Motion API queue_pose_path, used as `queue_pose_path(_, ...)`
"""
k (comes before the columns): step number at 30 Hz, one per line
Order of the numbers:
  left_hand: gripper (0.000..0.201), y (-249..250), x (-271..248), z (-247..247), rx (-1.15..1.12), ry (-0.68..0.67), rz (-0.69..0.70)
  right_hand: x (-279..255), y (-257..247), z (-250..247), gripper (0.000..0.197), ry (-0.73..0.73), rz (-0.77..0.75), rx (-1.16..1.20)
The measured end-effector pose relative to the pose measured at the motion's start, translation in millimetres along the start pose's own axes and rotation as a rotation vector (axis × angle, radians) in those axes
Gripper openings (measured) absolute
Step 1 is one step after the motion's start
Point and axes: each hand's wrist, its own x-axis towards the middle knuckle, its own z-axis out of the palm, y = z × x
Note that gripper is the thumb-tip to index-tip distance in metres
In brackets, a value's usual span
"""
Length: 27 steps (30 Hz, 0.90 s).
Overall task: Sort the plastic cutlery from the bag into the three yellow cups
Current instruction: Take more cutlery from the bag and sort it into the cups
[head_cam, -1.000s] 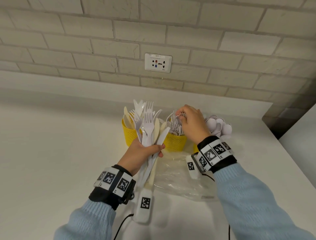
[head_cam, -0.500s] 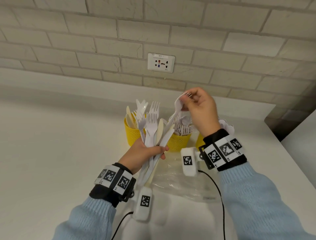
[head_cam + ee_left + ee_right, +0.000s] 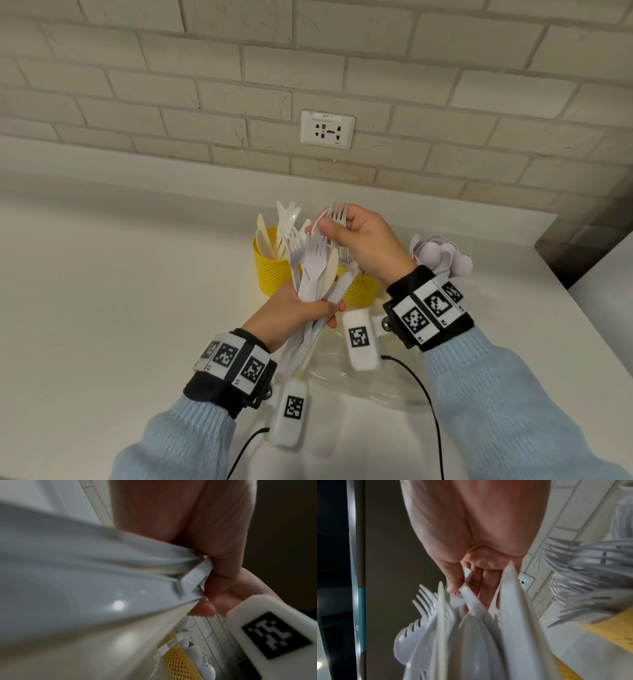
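Yellow cups (image 3: 272,270) near the worktop's back edge are already filling by type, while the left hand (image 3: 294,313) is gripping an unsorted bundle (image 3: 313,270) and the right hand (image 3: 359,240) is pinching one fork (image 3: 338,213).

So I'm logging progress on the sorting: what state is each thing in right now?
Left hand: grips a mixed bundle of cutlery.
Right hand: pinches a white fork, raised.
Left yellow cup: upright, holds knives.
Middle yellow cup: upright, holds forks.
Spoons: bunched at right.
Plastic bag: flat, crumpled.

White plastic cutlery bundle (image 3: 313,274) fanned upright before yellow mesh cups (image 3: 270,270); clear bag (image 3: 363,380) flat on counter.
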Motion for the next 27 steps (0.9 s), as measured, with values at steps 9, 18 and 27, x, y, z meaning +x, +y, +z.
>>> queue_pose_path(9,0.024,-10.3,1.4,-5.4,0.047,0.048,0.000,8.4,-31.4,-51.4,0.016,0.444,-0.244,0.151)
queue_pose_path(18,0.032,-12.6,5.1,-7.6,0.005,0.108,0.032,10.7,41.9,-53.7,0.011,0.410,-0.046,-0.446)
queue_pose_path(27,0.050,-15.1,5.8,-10.4,-0.040,0.129,0.025,6.1,44.8,-48.6,0.035,0.239,-0.113,-0.654)
